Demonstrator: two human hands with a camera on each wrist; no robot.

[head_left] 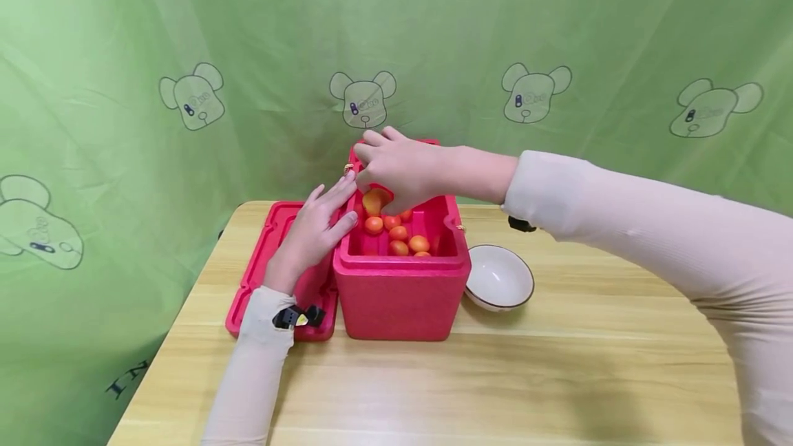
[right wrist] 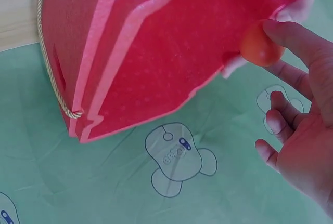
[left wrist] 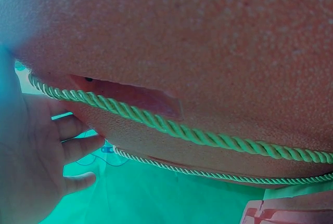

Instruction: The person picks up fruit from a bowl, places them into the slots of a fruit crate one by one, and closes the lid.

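A red foam box (head_left: 401, 305) stands uncovered on the table with several small orange-red cherry tomatoes (head_left: 419, 244) inside. Over its far left part, my right hand (head_left: 405, 167) reaches down into the opening. The right wrist view shows the thumb and a finger pinching one round cherry tomato (right wrist: 259, 44) near the box's rim, the other fingers loosely bent. My left hand (head_left: 316, 226) rests against the left rim, its fingers extended; the left wrist view shows them along the side wall near a twisted cord (left wrist: 171, 126).
The red lid (head_left: 248, 301) lies left of the box, partly under my left forearm. A white bowl (head_left: 499, 277) with a dark rim sits close to the box's right side. A green printed curtain (head_left: 446, 26) hangs behind the wooden table (head_left: 557, 377).
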